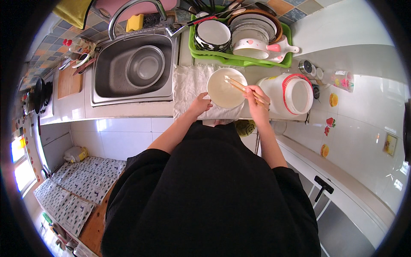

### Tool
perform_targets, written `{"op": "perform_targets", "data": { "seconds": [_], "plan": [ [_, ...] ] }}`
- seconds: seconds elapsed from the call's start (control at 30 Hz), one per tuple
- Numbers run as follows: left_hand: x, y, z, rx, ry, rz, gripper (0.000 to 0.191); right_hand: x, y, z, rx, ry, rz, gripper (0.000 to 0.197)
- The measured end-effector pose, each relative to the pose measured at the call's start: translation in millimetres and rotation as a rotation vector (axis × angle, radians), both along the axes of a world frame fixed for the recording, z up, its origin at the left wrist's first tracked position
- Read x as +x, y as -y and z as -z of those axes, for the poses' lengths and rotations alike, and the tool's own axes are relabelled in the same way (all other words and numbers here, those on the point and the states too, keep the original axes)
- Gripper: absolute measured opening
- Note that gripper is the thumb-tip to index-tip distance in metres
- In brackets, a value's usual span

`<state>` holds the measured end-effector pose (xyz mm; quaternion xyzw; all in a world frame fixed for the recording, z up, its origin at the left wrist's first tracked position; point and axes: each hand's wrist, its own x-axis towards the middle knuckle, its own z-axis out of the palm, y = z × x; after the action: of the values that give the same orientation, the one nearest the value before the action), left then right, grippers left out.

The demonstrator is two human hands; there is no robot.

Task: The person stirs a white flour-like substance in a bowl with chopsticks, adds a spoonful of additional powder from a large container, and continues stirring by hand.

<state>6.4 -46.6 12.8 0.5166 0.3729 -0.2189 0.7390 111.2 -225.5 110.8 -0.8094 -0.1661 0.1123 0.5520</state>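
A pale round bowl (225, 96) stands on a cream cloth (188, 86) on the counter. My right hand (257, 99) grips a pair of wooden chopsticks (238, 85), whose tips, with a little white stuff on them, are over the bowl. What the bowl holds looks pale and smooth; I cannot tell what it is. My left hand (201, 104) is at the bowl's lower left rim, its fingers apart; whether it touches the rim is not clear. To the right stands a large white plastic jar (273, 93) with a red ring around its neck.
Left of the cloth is a steel sink (109, 77) with a metal basin (130, 69) in it, under a curved faucet (112, 24). Behind the bowl, a green dish rack (221, 57) holds bowls, plates and a small white pan (250, 51). A wooden cutting board (69, 84) lies farther left.
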Motion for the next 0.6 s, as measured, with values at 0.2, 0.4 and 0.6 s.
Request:
{"op": "perform_targets", "data": {
  "seconds": [0.2,0.4,0.6],
  "plan": [
    [-1,-1,-3,-0.014,0.006,-0.011,0.064,1,4,1,-0.064,-0.107,-0.187,0.013],
    [1,-1,-4,-0.020,0.006,-0.014,0.065,11,2,-6,-0.241,0.090,-0.077,0.011],
    [1,-2,4,-0.037,-0.001,-0.035,0.065,10,7,-3,-0.121,-0.117,-0.278,0.015]
  ]
}}
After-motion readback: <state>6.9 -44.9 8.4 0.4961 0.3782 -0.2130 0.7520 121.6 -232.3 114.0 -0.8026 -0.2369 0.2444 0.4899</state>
